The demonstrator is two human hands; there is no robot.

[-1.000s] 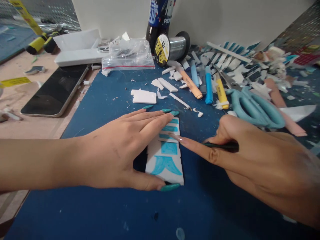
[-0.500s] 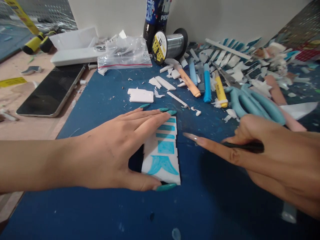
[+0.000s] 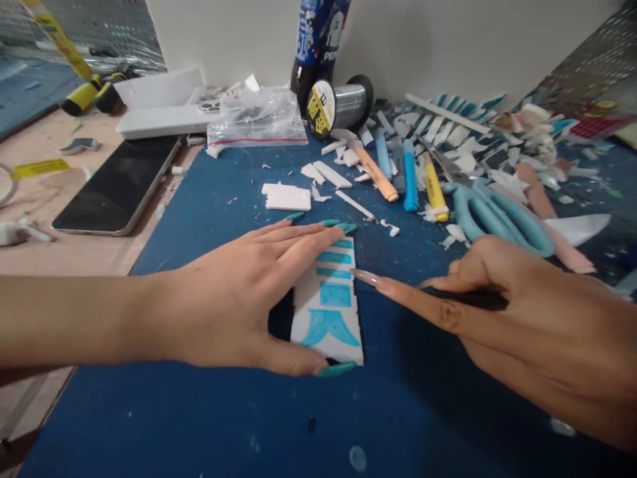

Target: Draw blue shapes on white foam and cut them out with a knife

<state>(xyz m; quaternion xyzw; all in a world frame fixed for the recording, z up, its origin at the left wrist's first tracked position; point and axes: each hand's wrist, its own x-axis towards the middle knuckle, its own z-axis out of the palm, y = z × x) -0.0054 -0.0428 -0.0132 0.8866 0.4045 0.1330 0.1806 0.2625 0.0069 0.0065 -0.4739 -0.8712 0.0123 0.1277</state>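
Splaying its fingers, the left hand [image 3: 249,289] pins a white strip [image 3: 318,307], long axis near-to-far, flared blue mark [image 3: 323,326] nearest; the right hand [image 3: 532,328] grips a dark tool [image 3: 470,297].

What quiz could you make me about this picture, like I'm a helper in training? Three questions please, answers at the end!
1. What is the left hand spread over?
A) the scissors
B) a white piece with blue drawing
C) the phone
2. True or false: the right hand's index finger is curled up.
3. Fill in: the spool lies in front of a ____.

Key: 1. B. 2. False; the right hand has it stretched out. 3. Bottle.
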